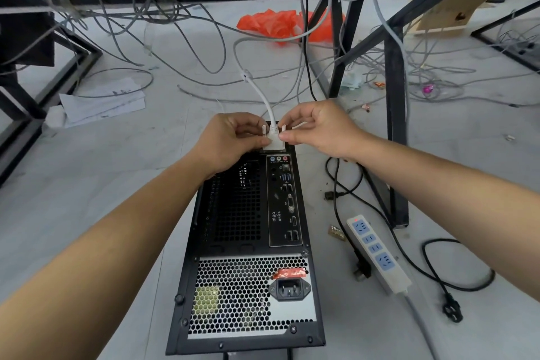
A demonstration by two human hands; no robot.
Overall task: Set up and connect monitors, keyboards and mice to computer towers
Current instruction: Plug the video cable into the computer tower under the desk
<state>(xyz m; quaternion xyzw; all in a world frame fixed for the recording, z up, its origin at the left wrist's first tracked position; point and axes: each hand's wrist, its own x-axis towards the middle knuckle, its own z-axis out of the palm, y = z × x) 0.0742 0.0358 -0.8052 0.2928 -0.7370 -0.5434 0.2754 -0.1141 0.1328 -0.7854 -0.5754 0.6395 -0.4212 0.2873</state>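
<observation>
A black computer tower point(248, 242) lies on the grey floor with its rear panel facing up. A white video connector point(274, 143) with two thumbscrews sits at the panel's far end, above the audio jacks. Its white cable point(261, 96) curves up and away. My left hand point(230, 143) pinches the connector's left side near its left screw. From the other side, my right hand point(318, 128) pinches the right thumbscrew between thumb and fingertips. The power socket point(289, 288) on the tower has nothing plugged in.
A white power strip point(377, 251) with a lit red lamp lies right of the tower, beside black power cords point(438, 272). Black metal desk legs point(396, 126) stand right and left. Grey cables tangle across the floor, with an orange plastic bag point(277, 23) and papers point(102, 102) beyond.
</observation>
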